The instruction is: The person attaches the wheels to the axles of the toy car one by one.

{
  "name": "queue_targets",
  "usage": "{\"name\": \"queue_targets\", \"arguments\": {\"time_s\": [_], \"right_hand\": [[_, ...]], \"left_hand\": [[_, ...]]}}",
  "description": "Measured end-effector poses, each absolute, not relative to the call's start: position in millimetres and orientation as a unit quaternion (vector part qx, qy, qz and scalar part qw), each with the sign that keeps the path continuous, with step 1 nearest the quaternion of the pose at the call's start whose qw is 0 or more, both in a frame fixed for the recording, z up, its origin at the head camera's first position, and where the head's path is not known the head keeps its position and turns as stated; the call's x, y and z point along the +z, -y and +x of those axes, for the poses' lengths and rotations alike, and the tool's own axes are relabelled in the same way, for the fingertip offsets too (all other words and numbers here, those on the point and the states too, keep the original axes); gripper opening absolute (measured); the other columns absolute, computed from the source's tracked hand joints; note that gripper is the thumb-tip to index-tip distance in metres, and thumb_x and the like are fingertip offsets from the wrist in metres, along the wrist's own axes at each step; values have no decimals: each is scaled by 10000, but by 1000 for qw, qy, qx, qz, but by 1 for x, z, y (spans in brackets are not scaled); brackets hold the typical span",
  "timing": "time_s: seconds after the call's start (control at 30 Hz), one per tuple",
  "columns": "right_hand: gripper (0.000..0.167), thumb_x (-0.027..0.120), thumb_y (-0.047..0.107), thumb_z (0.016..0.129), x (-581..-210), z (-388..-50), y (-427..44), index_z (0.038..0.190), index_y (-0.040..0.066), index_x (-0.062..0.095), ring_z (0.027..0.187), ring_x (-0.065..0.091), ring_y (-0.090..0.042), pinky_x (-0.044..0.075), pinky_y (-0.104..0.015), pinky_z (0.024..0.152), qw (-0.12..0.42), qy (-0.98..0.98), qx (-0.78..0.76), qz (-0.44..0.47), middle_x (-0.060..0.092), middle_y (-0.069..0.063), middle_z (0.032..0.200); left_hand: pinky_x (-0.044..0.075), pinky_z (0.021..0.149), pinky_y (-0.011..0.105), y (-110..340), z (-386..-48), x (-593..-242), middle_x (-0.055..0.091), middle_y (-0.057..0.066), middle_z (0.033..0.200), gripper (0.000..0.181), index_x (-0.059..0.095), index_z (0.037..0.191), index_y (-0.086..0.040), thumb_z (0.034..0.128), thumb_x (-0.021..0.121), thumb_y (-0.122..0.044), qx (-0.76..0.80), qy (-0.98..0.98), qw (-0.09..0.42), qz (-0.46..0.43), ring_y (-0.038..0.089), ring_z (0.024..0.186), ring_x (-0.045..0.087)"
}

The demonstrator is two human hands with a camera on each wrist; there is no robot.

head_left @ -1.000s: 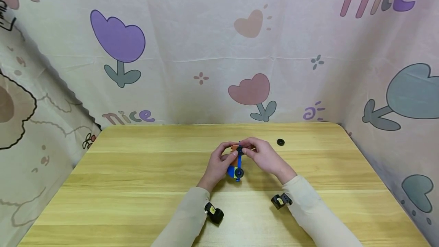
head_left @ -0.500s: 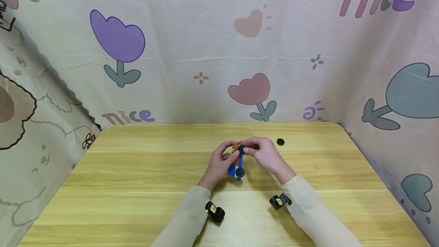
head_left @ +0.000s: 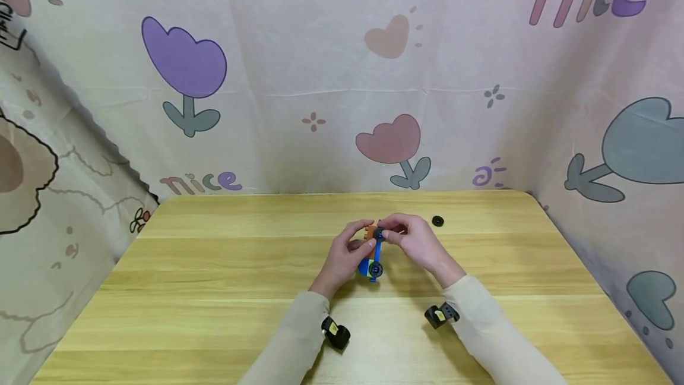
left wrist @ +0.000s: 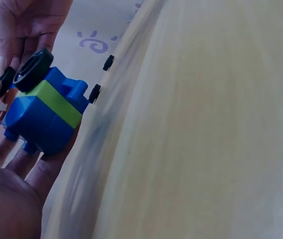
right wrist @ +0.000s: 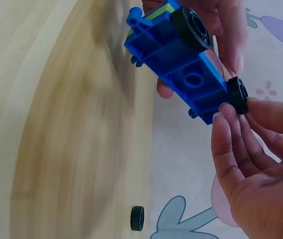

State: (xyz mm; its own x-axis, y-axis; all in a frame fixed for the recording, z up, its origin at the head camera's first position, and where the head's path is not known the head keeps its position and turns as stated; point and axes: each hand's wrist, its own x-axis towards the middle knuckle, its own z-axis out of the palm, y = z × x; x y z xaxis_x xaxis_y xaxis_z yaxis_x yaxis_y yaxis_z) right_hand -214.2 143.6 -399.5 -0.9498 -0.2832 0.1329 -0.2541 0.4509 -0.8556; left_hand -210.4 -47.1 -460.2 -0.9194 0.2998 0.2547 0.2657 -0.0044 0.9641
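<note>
A toy building-block car is held tilted on its side over the table, its blue underside showing in the right wrist view. My left hand grips the body, with the thumb on the orange section. Blue and lime-green blocks form the near end. One black wheel sits on the side of the chassis at that end. At the far end, my right hand pinches another black wheel against the chassis side. Whether that wheel is fully seated, I cannot tell.
On the wooden table, a loose black wheel lies near the back edge, right of the hands. In the left wrist view, two small black wheels appear along the edge. A printed cloth hangs behind the table.
The car and my left hand have shifted slightly to the right. My right hand keeps its fingers at the far wheel, and the loose wheel at the back stays put.
</note>
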Motion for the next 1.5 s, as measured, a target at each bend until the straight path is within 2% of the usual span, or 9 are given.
{"name": "queue_targets", "arguments": {"time_s": [0.1, 0.27, 0.43, 0.57, 0.77, 1.0, 1.23, 1.37, 1.5], "right_hand": [[180, 655, 67, 932, -401, -214, -148, 1102, 36, 703, 863, 610, -208, 517, -366, 758, 14, -847, -505, -165, 694, -42, 991], [191, 662, 68, 925, -399, -212, -153, 1108, 18, 687, 843, 611, -205, 516, -364, 752, 25, -840, -514, -170, 677, -46, 950], [167, 654, 75, 930, -399, -211, -156, 1086, 23, 684, 833, 616, -208, 517, -370, 753, 30, -846, -504, -173, 672, -45, 930], [133, 651, 108, 940, -398, -211, -158, 1055, 52, 688, 822, 614, -203, 517, -367, 742, 26, -855, -488, -172, 673, -22, 920], [85, 657, 136, 943, -399, -214, -159, 1007, 84, 676, 871, 583, -188, 505, -383, 796, -9, -871, -459, -177, 619, -8, 930], [198, 650, 177, 951, -400, -213, -162, 1083, 31, 636, 932, 557, -200, 484, -381, 788, -16, -879, -440, -180, 577, -41, 1016], [206, 632, 204, 965, -400, -213, -164, 1104, 59, 676, 941, 565, -193, 482, -390, 803, -5, -882, -429, -195, 601, -15, 1017], [215, 625, 217, 970, -398, -212, -164, 1124, 86, 697, 934, 571, -175, 480, -392, 820, 8, -881, -421, -214, 615, 11, 1007], [266, 640, 261, 962, -397, -212, -165, 1156, 86, 690, 939, 577, -175, 483, -386, 812, 29, -878, -424, -220, 628, 18, 1024]], "left_hand": [[538, 844, 368, 48, -210, -460, 479, 119, 1328, 432, 538, 1396, -90, 975, 625, -129, 667, -711, -7, 223, 296, 1011, 633], [513, 871, 326, 48, -208, -457, 567, 121, 1246, 487, 510, 1410, -61, 949, 661, -110, 669, -718, 15, 189, 269, 1009, 610], [481, 936, 382, 49, -208, -455, 621, 143, 1209, 407, 549, 1303, 5, 941, 678, -127, 670, -722, 26, 168, 278, 1056, 602], [460, 961, 420, 50, -208, -456, 640, 96, 1180, 339, 621, 1234, -22, 933, 694, -159, 663, -730, 22, 165, 245, 1041, 608], [482, 922, 424, 51, -209, -457, 668, 83, 1126, 332, 666, 1238, -64, 933, 695, -191, 651, -738, 19, 177, 236, 1030, 607], [503, 867, 384, 53, -208, -456, 664, 88, 1131, 342, 656, 1272, -74, 943, 680, -168, 642, -746, 42, 174, 253, 1036, 597], [519, 827, 363, 53, -202, -436, 656, 125, 1128, 352, 635, 1286, -31, 946, 666, -117, 621, -757, 72, 190, 292, 1047, 585], [500, 877, 412, 54, -193, -419, 660, 134, 1113, 337, 637, 1265, 0, 944, 664, -100, 611, -761, 70, 208, 298, 1047, 584], [466, 922, 471, 56, -197, -426, 662, 119, 1127, 342, 644, 1264, -14, 939, 675, -116, 612, -758, 71, 214, 301, 1069, 578]]}}
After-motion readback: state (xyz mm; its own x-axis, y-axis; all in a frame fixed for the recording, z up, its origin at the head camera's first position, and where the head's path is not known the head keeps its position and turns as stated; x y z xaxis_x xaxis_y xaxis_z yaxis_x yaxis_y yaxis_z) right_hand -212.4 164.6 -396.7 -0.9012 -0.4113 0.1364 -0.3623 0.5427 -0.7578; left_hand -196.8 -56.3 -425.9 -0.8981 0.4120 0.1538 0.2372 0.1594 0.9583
